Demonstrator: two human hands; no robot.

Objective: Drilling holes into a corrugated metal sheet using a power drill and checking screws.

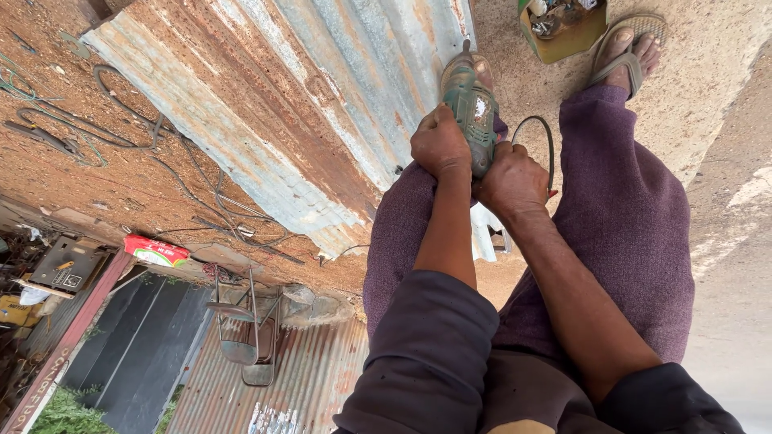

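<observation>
While both hands clamp the green drill [472, 108], left hand [439, 143] and right hand [513, 177] wrapped tight on its body, it points down at the rusty sheet [273, 104] by the knees; best kept square, pressure steady

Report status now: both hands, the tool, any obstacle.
Left hand and right hand both grip green power drill. Drill points at rusty corrugated sheet. Black cable loops beside right hand.
</observation>
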